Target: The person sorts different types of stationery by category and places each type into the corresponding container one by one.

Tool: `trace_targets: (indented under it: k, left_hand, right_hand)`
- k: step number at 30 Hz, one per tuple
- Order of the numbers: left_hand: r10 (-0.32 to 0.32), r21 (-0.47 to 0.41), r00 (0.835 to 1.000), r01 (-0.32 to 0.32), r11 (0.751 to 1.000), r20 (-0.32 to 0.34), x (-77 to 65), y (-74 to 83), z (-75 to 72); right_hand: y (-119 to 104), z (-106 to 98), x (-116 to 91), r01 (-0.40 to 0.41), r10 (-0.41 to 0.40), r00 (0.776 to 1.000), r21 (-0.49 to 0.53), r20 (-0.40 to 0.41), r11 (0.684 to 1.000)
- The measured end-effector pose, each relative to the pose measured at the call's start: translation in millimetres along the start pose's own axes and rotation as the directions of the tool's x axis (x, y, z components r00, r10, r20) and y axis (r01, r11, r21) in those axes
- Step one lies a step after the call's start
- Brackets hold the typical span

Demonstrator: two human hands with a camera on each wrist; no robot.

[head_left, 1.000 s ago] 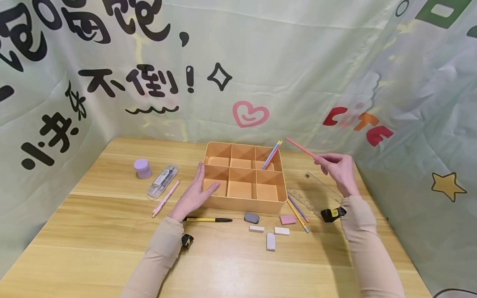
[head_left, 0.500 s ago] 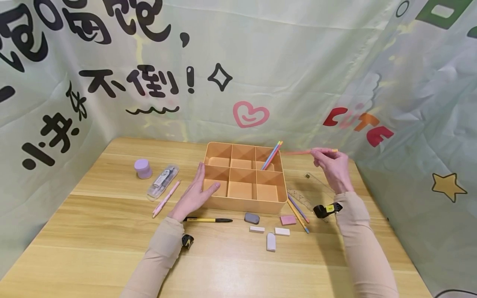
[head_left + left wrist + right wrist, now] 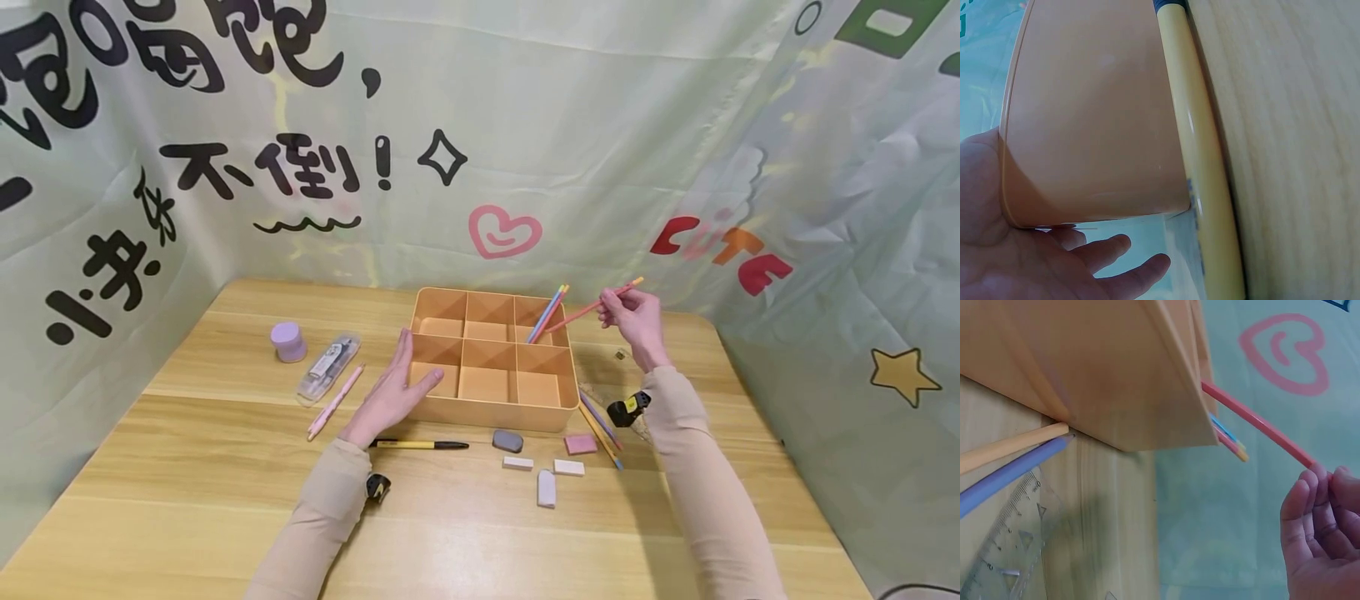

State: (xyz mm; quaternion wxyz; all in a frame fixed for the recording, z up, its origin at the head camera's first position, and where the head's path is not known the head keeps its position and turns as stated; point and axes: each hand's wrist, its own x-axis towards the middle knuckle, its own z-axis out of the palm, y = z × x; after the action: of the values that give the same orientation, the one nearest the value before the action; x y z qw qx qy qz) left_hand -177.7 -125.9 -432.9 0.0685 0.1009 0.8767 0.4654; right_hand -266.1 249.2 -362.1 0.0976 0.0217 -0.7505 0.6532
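Observation:
My right hand (image 3: 632,323) pinches a red pencil (image 3: 585,312) near its yellow end, to the right of the orange six-compartment box (image 3: 491,413). The pencil slants down over the box's right rim, its lower end in the back right compartment. Two more pencils (image 3: 542,317), one blue and one pinkish red, lean in that same compartment. My left hand (image 3: 392,392) rests against the box's front left corner, fingers straight along the side and thumb over the rim. In the left wrist view, a yellow pen (image 3: 1194,137) lies alongside the box, below the hand.
Purple and orange pencils (image 3: 600,421) lie right of the box, by a clear ruler (image 3: 1013,540). In front sit a grey eraser (image 3: 507,441), a pink eraser (image 3: 581,444) and several pale ones. A purple jar (image 3: 288,342), clear case (image 3: 328,368) and pink pen (image 3: 335,402) lie left.
My right hand has moved left toward the box, and the red pencil has tilted so its far end dips into the back right compartment. The left hand has stayed in place.

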Motion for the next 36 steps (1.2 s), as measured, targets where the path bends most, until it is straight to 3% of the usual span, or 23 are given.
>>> trace_targets:
  k: [10,21,36]
  left_hand:
    - [-0.001,0.000,1.000,0.001,1.000,-0.004,0.4,-0.7,0.3]
    - [-0.013,0.002,1.000,0.013,1.000,0.002,0.4,0.3,-0.1]
    - [-0.002,0.006,1.000,0.002,1.000,-0.006,0.2,-0.1,0.7]
  right_hand:
    - [9.7,14.7,13.6,-0.090,0.102,0.993,-0.188,0.057,0.978]
    - [16.3,23.9,21.3,-0.179,0.203,0.974,-0.209,0.101,0.961]
    - [22.9,35.5,26.1,-0.162,0.206,0.972,-0.306,0.117,0.938]
